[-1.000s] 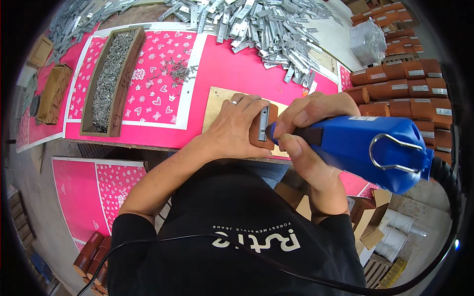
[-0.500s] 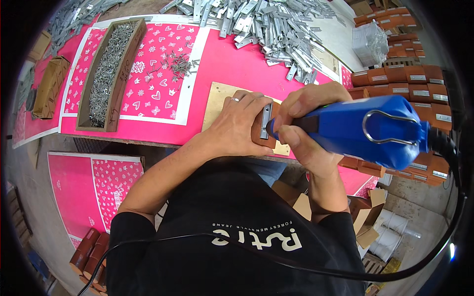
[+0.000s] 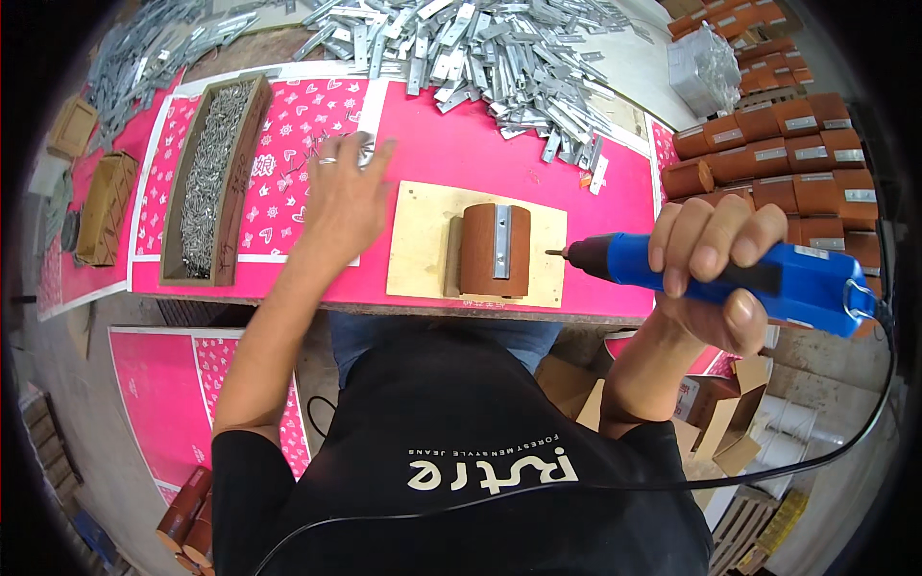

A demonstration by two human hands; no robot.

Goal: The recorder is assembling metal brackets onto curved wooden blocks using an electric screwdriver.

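Note:
My left hand (image 3: pixel 348 206) reaches over the small heap of loose screws (image 3: pixel 309 156) on the pink sheet. Its fingers look apart, though motion blurs them, and I cannot make out anything held. In my right hand (image 3: pixel 715 259) is a blue electric screwdriver (image 3: pixel 636 261), gripped around its body with the bit pointing left. The bit is apart from a reddish-brown rounded block (image 3: pixel 477 252), which rests on a pale wooden board (image 3: pixel 418 240). A grey metal strip (image 3: pixel 502 240) with holes lies lengthwise along the block's top.
A long wooden box (image 3: pixel 250 144) full of screws stands at the left. Metal strips (image 3: pixel 480 58) are heaped at the back. Stacked brown blocks (image 3: pixel 802 154) fill the right side. The screwdriver's black cord (image 3: pixel 749 477) loops across my front.
My left hand has let go of the block and moved left to the screws. My right hand has drawn the screwdriver right, off the metal strip.

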